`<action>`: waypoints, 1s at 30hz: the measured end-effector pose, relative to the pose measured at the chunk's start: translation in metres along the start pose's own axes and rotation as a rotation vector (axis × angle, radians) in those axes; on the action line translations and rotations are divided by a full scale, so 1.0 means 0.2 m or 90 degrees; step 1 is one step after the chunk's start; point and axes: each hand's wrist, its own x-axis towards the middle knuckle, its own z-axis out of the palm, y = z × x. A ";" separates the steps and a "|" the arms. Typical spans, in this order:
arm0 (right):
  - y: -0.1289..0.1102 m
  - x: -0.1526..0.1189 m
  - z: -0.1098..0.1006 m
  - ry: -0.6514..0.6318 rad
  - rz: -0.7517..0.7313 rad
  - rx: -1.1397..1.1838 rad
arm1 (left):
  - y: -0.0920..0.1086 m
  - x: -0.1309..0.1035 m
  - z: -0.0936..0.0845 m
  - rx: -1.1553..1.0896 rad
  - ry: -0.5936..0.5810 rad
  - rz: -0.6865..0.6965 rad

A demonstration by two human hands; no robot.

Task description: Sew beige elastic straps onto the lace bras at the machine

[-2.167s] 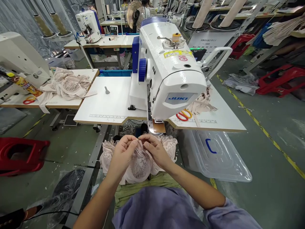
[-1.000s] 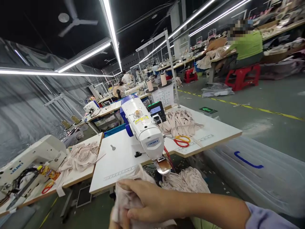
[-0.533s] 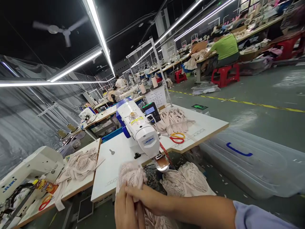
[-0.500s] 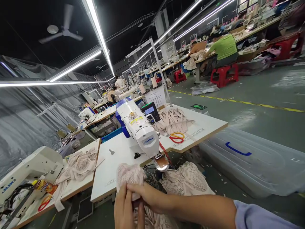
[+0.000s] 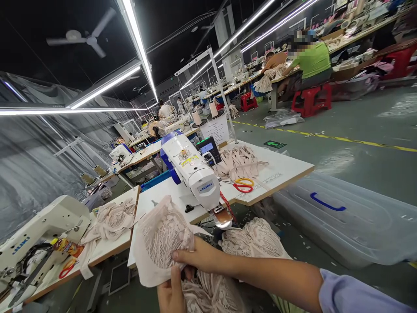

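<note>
A beige lace bra cup [image 5: 159, 239] with a smooth fabric border is spread out before me, left of the sewing machine head. My right hand [image 5: 200, 256] grips its right side, thumb pressed on the lace. Under the lower edge my left hand [image 5: 171, 293] pinches the same piece; some of its fingers are hidden behind the fabric. Below my hands lie more gathered lace pieces [image 5: 211, 291]. Another beige lace bundle [image 5: 254, 241] rests beyond my right forearm. The white JUKI sewing machine [image 5: 195, 169] stands just past my hands.
Red-and-orange scissors [image 5: 243, 185] and a beige pile of straps [image 5: 239, 163] lie on the white table [image 5: 283, 167]. A clear lidded bin [image 5: 352, 226] stands at right. On the left are a second machine [image 5: 42, 226] and more lace [image 5: 114, 219]. A person in green [image 5: 312, 61] sits farther back.
The lace piece, bunched up half a second ago, is now opened out flat to the left. My left hand has moved lower, and my right thumb now lies on the lace.
</note>
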 end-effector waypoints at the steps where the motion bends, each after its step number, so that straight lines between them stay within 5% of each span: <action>1: 0.00 0.00 -0.02 -0.012 0.001 -0.034 | 0.02 0.00 0.02 0.002 0.027 -0.013; 3: -0.01 -0.01 -0.07 0.014 -0.029 -0.126 | 0.09 0.00 0.06 -0.014 0.097 -0.037; 7: -0.06 -0.04 -0.15 0.232 -0.107 -0.243 | 0.26 0.01 0.10 -0.040 0.147 -0.066; 11: -0.08 -0.05 -0.13 0.068 -0.073 0.022 | 0.38 0.02 0.09 -0.012 0.076 -0.126; 13: -0.08 -0.04 -0.11 0.078 -0.074 0.100 | 0.38 0.04 0.07 0.087 0.029 -0.115; 15: -0.08 -0.02 -0.10 0.152 -0.086 0.117 | 0.36 0.05 0.03 0.185 0.017 -0.079; 17: -0.09 -0.01 -0.11 0.194 -0.101 0.142 | 0.32 0.06 -0.01 0.235 0.101 0.007; 20: -0.15 0.01 -0.12 0.171 -0.095 0.226 | 0.27 0.03 -0.04 0.346 0.248 0.283; 22: -0.19 0.01 -0.11 0.112 -0.064 0.278 | 0.27 0.00 -0.04 0.439 0.191 0.460; 24: -0.22 0.01 -0.08 0.054 -0.016 0.314 | 0.30 -0.02 -0.05 0.469 0.068 0.524; 30: -0.21 0.03 -0.05 -0.007 0.120 0.334 | 0.41 0.07 -0.20 0.412 -0.133 0.379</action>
